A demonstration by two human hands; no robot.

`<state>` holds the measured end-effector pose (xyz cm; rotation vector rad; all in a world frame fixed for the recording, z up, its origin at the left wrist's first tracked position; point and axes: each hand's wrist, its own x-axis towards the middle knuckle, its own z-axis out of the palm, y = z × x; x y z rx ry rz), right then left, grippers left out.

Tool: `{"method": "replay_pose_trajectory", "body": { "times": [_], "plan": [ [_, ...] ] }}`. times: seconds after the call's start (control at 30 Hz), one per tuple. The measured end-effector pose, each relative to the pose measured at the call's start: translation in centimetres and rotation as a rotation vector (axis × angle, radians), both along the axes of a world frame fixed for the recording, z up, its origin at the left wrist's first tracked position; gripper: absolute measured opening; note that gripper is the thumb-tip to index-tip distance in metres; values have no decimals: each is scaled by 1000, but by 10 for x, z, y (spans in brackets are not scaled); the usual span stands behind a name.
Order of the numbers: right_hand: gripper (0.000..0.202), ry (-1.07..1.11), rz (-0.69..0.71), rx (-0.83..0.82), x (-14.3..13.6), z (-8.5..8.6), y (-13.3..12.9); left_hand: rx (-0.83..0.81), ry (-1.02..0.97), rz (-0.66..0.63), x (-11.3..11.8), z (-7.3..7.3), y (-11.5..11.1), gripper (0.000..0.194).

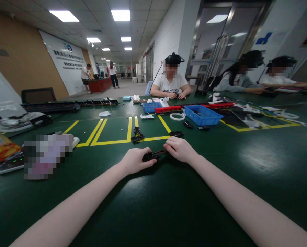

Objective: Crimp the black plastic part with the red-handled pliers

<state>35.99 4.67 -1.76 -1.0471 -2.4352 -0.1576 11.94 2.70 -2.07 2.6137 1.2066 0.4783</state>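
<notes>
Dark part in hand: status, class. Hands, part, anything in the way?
Left hand gripping dark part. Right hand at its other end, grip partly hidden. Black piece close beyond right hand, not between the hands.

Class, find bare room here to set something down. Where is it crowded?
Bare: the green tabletop between the left forearm and right forearm, plus the stretch right of the right hand, nearer than the large blue tray. Crowded: around that tray, with the white ring and red strips, and at left by the yellow packet.

dark part: partly hidden by fingers | yellow packet: left-edge cropped
</notes>
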Motion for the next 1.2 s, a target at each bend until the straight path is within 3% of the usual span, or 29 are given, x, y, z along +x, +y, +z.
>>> {"method": "replay_pose_trajectory", "body": {
  "times": [1.2],
  "plan": [
    [29,-63,-17,32,-4,1,-1,33,39,28,0,-4,2,36]
  ]
}}
